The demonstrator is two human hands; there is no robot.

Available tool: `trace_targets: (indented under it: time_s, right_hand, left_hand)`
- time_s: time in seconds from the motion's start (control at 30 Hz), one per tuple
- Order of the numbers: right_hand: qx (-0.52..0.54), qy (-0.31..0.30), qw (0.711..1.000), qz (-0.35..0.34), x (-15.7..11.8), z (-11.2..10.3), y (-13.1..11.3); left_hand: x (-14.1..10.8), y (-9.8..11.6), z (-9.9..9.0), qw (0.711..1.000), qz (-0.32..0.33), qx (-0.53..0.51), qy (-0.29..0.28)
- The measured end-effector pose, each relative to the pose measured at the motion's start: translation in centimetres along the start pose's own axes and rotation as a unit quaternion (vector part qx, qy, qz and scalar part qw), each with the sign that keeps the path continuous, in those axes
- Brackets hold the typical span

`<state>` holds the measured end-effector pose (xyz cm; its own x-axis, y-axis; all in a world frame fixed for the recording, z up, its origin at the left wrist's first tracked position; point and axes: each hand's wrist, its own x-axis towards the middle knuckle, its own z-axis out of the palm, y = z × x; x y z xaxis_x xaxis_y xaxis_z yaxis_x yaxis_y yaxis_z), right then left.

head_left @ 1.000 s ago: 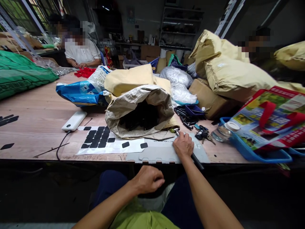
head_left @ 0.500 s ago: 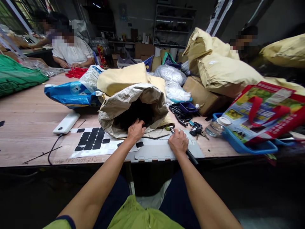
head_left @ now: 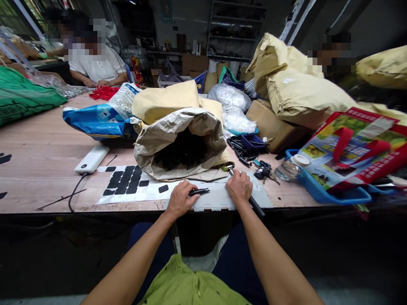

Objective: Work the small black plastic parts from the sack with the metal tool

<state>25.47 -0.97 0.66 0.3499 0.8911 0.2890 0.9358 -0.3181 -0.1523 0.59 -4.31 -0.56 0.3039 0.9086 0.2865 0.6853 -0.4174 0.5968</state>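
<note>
The left hand (head_left: 182,197) hides part of the black piece (head_left: 200,192). Contents (head_left: 182,156) of the sack (head_left: 143,148) are indistinct. The left edge crops the green bag (head_left: 27,95).

You wear a lime-green top (head_left: 190,288) with dark specks, navy trousers (head_left: 235,264); left hand (head_left: 182,198), right hand (head_left: 239,187) gloveless.

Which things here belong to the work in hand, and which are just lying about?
Likely in use:
- left hand, holding black pieces
- right hand, gripping tool
- open sack
- grey board

Apparently lying about:
- white device
- keys
- lidded jar
- carry bag
</note>
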Motion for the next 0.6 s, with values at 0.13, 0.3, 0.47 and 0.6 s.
trace_targets:
  time_s: [0.13,0.3,0.47,0.6]
  right_hand:
    - [0.052,-0.035,0.998,0.0,0.5,-0.9,0.8]
    - [0.219,-0.001,0.976,0.011,-1.2,-3.1,1.5]
    - [0.383,-0.055,0.915,-0.113,-6.6,-4.8,-0.7]
    - [0.393,-0.083,0.897,-0.187,-9.5,-5.7,-2.9]
  left_hand:
    - [0.4,-0.1,-0.3,1.0,-0.008,-0.02,-0.006]
    - [0.4,0.0,-0.4,1.0,-0.008,-0.024,-0.009]
    - [0.5,-0.2,-0.3,1.0,-0.01,-0.028,-0.008]
    - [0.4,-0.3,-0.3,1.0,-0.007,-0.028,-0.006]
